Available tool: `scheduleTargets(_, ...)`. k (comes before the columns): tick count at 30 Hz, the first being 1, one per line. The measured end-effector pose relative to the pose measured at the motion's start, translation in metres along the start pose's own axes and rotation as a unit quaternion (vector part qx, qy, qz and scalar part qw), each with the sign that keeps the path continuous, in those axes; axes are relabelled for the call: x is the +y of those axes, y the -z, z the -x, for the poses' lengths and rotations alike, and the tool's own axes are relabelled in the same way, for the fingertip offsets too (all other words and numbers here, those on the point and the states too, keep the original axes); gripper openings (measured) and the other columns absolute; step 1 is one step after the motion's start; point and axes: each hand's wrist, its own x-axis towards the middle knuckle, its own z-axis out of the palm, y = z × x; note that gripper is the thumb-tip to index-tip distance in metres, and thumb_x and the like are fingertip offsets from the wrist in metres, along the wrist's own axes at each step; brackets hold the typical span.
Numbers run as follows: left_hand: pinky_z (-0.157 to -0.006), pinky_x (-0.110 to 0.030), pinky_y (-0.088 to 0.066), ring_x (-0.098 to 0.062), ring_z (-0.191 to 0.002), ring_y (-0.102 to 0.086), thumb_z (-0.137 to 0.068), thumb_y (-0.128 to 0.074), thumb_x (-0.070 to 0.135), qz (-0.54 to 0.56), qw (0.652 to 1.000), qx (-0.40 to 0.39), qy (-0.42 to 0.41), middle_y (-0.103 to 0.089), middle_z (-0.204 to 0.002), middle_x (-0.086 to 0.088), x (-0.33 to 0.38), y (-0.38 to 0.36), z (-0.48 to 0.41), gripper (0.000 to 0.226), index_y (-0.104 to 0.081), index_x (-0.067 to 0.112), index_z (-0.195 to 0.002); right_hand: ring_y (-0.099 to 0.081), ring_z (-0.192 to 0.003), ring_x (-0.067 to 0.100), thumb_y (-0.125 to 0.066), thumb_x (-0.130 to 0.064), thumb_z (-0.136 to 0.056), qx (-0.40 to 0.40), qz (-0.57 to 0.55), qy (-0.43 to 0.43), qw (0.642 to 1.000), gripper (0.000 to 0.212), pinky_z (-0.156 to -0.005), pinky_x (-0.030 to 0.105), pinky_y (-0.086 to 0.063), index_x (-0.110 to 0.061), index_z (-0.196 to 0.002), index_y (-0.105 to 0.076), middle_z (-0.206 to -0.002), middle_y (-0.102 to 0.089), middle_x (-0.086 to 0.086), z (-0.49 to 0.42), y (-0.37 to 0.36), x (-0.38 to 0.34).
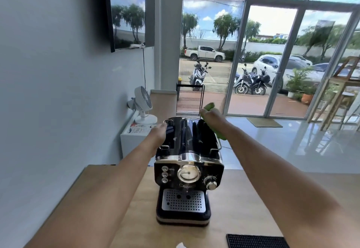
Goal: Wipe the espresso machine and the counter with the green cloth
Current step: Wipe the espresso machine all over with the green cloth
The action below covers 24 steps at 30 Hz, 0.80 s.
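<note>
We see the espresso machine (188, 171) mid-counter (245, 199). Right hand (211, 116) grips the bunched green cloth (208, 106) at the machine top's 1 o'clock corner. Left hand (158, 133) touches the top's 10 o'clock edge; we can't tell its finger curl. Black mat (257, 241) at 5 o'clock.

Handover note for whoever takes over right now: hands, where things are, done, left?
Left hand: rests on the espresso machine at its top left rear edge; grip unclear.
Right hand: grips the green cloth at the top's right rear corner.
Machine stands upright on the counter.
Done: cannot tell how much is wiped.
Left: likely the rest of the machine, then the counter.
</note>
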Motion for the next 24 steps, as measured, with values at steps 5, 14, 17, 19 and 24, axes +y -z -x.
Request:
scheduleTargets(5,-0.115,-0.031,-0.017,-0.019,-0.145,-0.022,-0.106,-0.028,0.029,-0.002,1.0,0.012,-0.019,-0.027,-0.157,-0.004,-0.016,-0.003,-0.02,0.049,-0.029,0.008,-0.15,-0.054,-0.12,0.03,-0.031,-0.039,-0.102,-0.087,0.154,0.015,0.984,0.045,-0.094,0.034,-0.038,-0.008,-0.121,-0.057,-0.13,-0.056,0.021,-0.02,-0.037,-0.032)
scheduleTargets(14,-0.107,-0.036,-0.035,-0.026,-0.125,-0.048,-0.104,-0.027,0.027,-0.007,0.999,0.048,-0.02,-0.056,-0.129,-0.011,-0.025,-0.002,-0.031,0.041,-0.056,0.004,-0.123,-0.044,-0.133,0.03,-0.02,-0.053,-0.1,-0.119,0.286,0.088,0.947,0.064,-0.113,0.043,-0.029,-0.009,-0.131,-0.055,-0.145,-0.048,0.017,-0.007,-0.071,-0.04)
scheduleTargets(17,-0.099,-0.037,-0.038,-0.029,-0.119,-0.051,-0.103,-0.028,0.024,-0.011,0.998,0.054,-0.012,-0.058,-0.123,-0.012,-0.023,-0.003,-0.028,0.04,-0.058,0.002,-0.117,-0.026,-0.145,0.025,-0.025,-0.041,-0.103,-0.138,0.285,0.129,0.94,0.052,-0.117,0.04,-0.015,-0.014,-0.14,-0.049,-0.157,-0.032,0.01,0.01,-0.066,-0.028)
scheduleTargets(19,-0.104,-0.037,-0.036,-0.026,-0.123,-0.049,-0.104,-0.029,0.028,-0.001,0.999,0.053,-0.009,-0.055,-0.132,-0.01,-0.022,-0.003,-0.025,0.042,-0.056,0.006,-0.126,-0.019,-0.148,0.023,-0.024,-0.038,-0.105,-0.145,0.286,0.157,0.934,0.048,-0.119,0.042,-0.011,-0.017,-0.14,-0.049,-0.159,-0.027,0.008,0.028,-0.063,-0.025)
scheduleTargets(24,-0.097,-0.037,-0.042,-0.025,-0.107,-0.055,-0.103,-0.029,0.029,0.028,0.998,0.05,0.017,-0.06,-0.115,-0.011,-0.016,-0.002,-0.02,0.042,-0.06,0.006,-0.118,-0.019,-0.148,0.016,-0.027,-0.039,-0.104,-0.159,0.283,0.197,0.925,0.047,-0.121,0.043,-0.01,-0.023,-0.143,-0.047,-0.16,-0.028,0.002,0.06,-0.063,-0.016)
